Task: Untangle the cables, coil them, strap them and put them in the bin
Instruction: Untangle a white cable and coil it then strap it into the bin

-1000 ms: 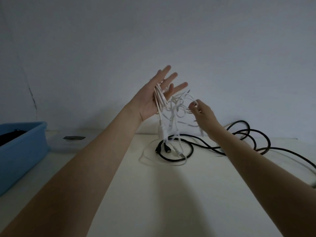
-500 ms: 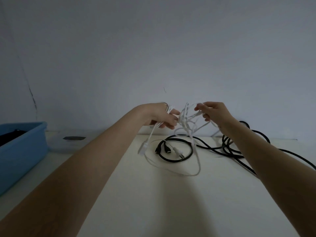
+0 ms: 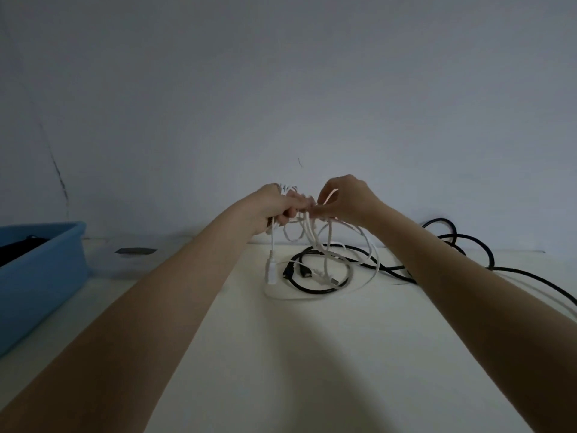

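At frame centre, the thin white cable tangle (image 3: 315, 235) is now gripped in the curled left hand (image 3: 274, 207), lowered from its earlier raised, open pose. A strand is pinched by the right hand (image 3: 343, 198). Untangling remains unfinished; the blue plastic bin (image 3: 40, 276) waits at left.

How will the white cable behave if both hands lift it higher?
Probably floppy: the white cable droops in loose loops below the left hand and right hand. It may well snag, since its loops cross the black cable lying on the table.
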Demonstrator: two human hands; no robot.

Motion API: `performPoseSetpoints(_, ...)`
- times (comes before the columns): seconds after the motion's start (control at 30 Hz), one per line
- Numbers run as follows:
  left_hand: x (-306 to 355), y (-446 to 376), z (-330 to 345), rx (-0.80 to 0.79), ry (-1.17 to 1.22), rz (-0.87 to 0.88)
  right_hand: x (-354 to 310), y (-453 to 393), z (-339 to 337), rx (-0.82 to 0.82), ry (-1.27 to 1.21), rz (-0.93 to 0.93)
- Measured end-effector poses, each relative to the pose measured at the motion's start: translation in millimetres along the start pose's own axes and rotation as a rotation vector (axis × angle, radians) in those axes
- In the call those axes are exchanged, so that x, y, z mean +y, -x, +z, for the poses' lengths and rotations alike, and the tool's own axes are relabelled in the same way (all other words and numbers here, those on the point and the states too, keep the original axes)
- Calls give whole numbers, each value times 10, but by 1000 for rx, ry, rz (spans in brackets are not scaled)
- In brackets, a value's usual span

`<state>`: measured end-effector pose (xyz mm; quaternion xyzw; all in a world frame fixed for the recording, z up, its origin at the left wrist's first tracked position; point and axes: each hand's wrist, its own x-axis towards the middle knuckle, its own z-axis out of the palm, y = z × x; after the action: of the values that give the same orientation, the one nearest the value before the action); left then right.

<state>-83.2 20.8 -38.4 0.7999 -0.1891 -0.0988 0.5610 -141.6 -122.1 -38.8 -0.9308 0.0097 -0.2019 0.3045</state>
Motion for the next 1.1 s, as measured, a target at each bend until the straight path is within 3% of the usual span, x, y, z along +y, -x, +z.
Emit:
performPoseSetpoints(0.2,8,10,-24,-3,-173,71,163,27,-8,100,-718,299)
performPoseSetpoints(0.37,24,72,65,-14,-280,110,285,67,-54,230,-907,493)
performPoseSetpoints(0.57,78,68,57,69,-372,149,325,15,-38,280,-892,490)
performPoseSetpoints(0.67,90,120,69,-25,-406,116,292,19,-30,219,-761,303)
performPoseSetpoints(0.73,52,97,96,0,-456,97,228,46,-25,132,-731,139)
performPoseSetpoints(0.83,-19,20,93,55,-277,63,186,55,-32,47,-643,52)
performPoseSetpoints(0.97,-43,-48,2,82,-11,22,224,72,-45,-35,-572,72)
performPoseSetpoints(1.1,-33,-82,-6,73,66,-5,247,28,8,85,-467,130)
